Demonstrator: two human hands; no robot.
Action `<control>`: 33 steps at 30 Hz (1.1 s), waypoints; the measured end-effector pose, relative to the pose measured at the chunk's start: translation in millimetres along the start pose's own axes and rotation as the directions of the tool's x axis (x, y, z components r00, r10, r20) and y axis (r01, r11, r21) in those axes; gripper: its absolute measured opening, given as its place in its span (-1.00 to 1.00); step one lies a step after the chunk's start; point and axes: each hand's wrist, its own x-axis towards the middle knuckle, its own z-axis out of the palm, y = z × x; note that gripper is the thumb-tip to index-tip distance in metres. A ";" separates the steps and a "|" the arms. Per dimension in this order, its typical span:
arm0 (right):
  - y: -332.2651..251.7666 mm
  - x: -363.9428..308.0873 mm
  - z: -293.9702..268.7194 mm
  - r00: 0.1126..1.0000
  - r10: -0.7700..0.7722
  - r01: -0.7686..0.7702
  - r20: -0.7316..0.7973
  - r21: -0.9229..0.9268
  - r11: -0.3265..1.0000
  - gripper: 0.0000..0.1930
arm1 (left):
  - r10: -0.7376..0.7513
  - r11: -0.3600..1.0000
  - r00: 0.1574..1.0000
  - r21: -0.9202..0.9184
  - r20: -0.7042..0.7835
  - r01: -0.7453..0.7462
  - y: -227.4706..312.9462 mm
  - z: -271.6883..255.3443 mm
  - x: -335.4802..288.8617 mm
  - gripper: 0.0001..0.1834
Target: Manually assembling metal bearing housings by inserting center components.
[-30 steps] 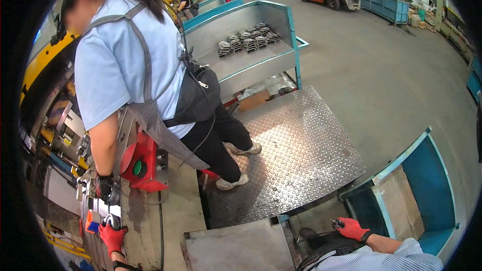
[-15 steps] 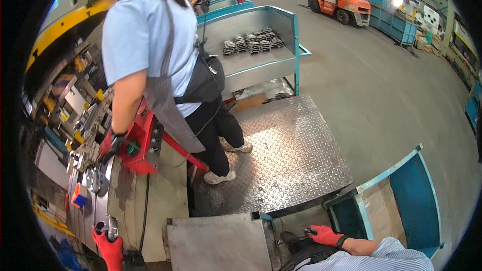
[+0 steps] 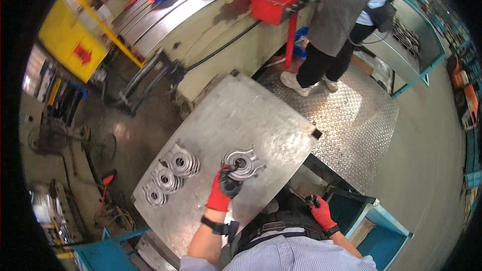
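Observation:
My left hand (image 3: pixel 227 188), in a red glove with dark fingers, is closed on the near-left edge of a grey metal ring part (image 3: pixel 249 166). The part has lugs around its rim and is at the right half of the metal table (image 3: pixel 241 113); whether it rests fully on the top I cannot tell. Left of it stand several stacked ring parts (image 3: pixel 181 161) in a slanting row. Beyond the table's right edge, near my waist, my right hand (image 3: pixel 322 213) is closed, with dark fingertips curled around something thin that I cannot make out.
A co-worker in a grey apron (image 3: pixel 335 17) stands on a checkered steel platform (image 3: pixel 351 125) beside a red control box (image 3: pixel 273 7). The machine bed (image 3: pixel 165 17) lies at the far left. Blue bins (image 3: pixel 384 236) flank me at the lower right and lower left.
My view has swung left. My left hand has moved from the machine bed to the metal table with a ring part. My right hand stays closed beside my waist.

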 end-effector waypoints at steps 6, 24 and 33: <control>-17.7 -25.9 19.4 0.992 -0.125 0.128 0.035 -0.123 0.984 -0.70 | 0.110 0.953 0.993 -0.279 -0.043 -0.118 -54.8 -70.7 -3.7 -0.87; -56.6 -113.2 74.9 0.989 -0.129 0.128 -0.066 -0.026 0.991 -0.64 | 0.387 -0.511 0.892 0.860 0.232 -0.002 18.6 -52.4 -14.8 -0.63; -59.8 -111.8 81.9 0.971 -0.218 0.215 -0.097 -0.040 0.976 -0.73 | 0.522 -0.446 0.767 0.886 0.373 -0.127 10.2 -60.5 -53.4 -0.77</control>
